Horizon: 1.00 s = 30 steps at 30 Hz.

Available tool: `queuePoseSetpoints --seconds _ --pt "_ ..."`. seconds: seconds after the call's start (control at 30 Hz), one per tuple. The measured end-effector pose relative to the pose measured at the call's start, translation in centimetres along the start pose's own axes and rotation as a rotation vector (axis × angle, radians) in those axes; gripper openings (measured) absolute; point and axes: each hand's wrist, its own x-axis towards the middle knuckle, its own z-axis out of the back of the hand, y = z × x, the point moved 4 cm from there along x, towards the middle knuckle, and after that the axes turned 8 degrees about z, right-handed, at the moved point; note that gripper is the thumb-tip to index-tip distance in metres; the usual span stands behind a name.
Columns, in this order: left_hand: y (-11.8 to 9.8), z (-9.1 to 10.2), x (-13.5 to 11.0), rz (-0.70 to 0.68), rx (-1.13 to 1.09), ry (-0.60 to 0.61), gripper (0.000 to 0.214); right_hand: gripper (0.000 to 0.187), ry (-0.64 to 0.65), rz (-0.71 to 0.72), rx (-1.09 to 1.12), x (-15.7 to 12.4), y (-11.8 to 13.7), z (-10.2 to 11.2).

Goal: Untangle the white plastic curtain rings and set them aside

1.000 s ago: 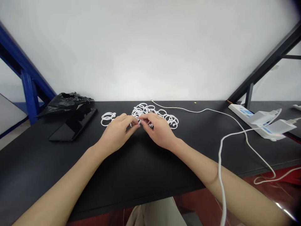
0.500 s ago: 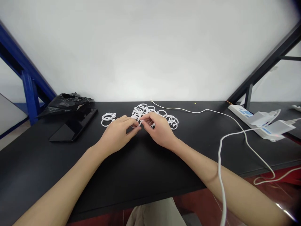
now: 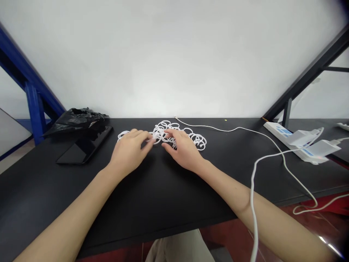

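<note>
Head camera is showing a person's two bare hands working low over a black bench point(image 3: 152, 203). The left hand point(image 3: 129, 150) is pinching a motion-blurred white ring point(image 3: 154, 138) between thumb and fingers, just beside a tangled pile of white rings point(image 3: 158, 130). The right hand point(image 3: 184, 150) is standing before that pile with thumb and forefinger spread apart, the gap lying empty; whether its other fingers are touching the rings, I cannot tell. A smaller group of rings point(image 3: 121, 134) is lying left of the pile, partly hiding behind the left hand. Farther left, a flat black device point(image 3: 84, 146) is resting near a crumpled black bag point(image 3: 72, 120). On the right, a white power strip point(image 3: 280, 131) is carrying plugged-in adapters, and a white cable point(image 3: 253, 207) is crossing in front of the right forearm.
</note>
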Motion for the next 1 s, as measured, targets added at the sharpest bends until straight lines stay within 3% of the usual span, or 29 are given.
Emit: queuePoseSetpoints --seconds 0.17,0.3,0.4,0.57,0.7,1.0 --pt "2.6 0.9 0.1 0.198 0.319 -0.072 0.031 0.022 0.147 0.052 -0.212 -0.2 -0.4 -0.6" --pt "3.4 0.9 -0.1 0.222 0.402 -0.063 0.03 0.019 0.197 0.056 -0.246 0.0 -0.1 -1.1" --pt "2.6 0.5 0.0 0.146 0.293 -0.058 0.03 0.016 0.214 0.052 -0.259 0.1 0.1 -1.2" --pt "0.8 -1.6 0.0 -0.076 0.073 0.064 0.031 0.016 0.227 0.056 -0.251 0.0 0.2 -1.3" --pt "0.7 -2.7 0.0 -0.104 0.039 0.119 0.025 0.019 0.223 0.054 -0.243 -0.1 0.3 -1.2" --pt "0.4 0.2 0.2 -0.021 -0.133 -0.057 0.02 0.03 0.062 0.026 -0.208 0.2 0.9 0.1"
